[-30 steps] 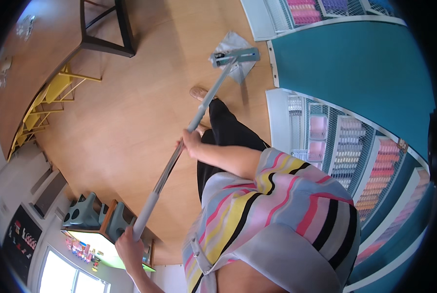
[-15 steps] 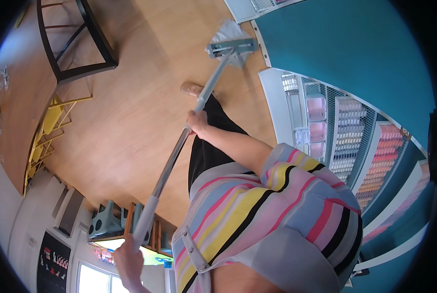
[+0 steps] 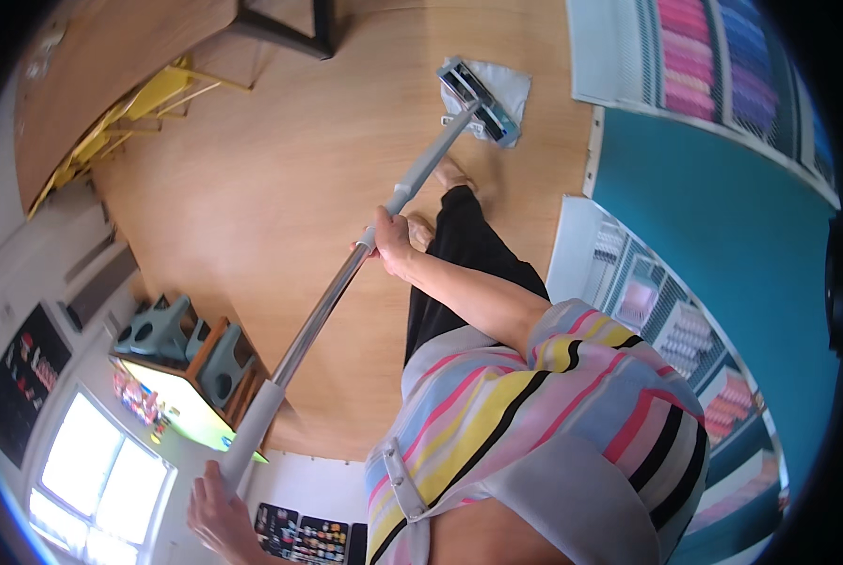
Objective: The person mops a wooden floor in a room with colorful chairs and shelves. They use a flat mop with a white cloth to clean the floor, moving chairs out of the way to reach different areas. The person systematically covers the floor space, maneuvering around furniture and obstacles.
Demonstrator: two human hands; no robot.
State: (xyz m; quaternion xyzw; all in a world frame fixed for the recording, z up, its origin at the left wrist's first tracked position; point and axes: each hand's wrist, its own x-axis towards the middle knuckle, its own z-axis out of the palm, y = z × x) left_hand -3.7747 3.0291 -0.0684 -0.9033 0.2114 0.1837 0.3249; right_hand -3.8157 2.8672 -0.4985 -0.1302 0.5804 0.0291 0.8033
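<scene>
While clamped low on the grey end of the mop handle (image 3: 337,287), left hand (image 3: 216,516) sits nearest, fingers wrapped fully round it; holds the same end as a second ago, though now seen lower and closer to the window; further up the shaft, right hand (image 3: 392,238) closed tight round the metal section, in much the same place along it as before; beyond that grip, mop head (image 3: 480,97) flat on the wooden floor (image 3: 252,188) over a pale cloth (image 3: 506,89), swung rightward since the earlier frames, toward the white shelving (image 3: 619,56); just short of the head, a bare foot (image 3: 451,172); suggests a stroke across the boards in progress; far left of both grips, yellow frame (image 3: 134,113).
</scene>
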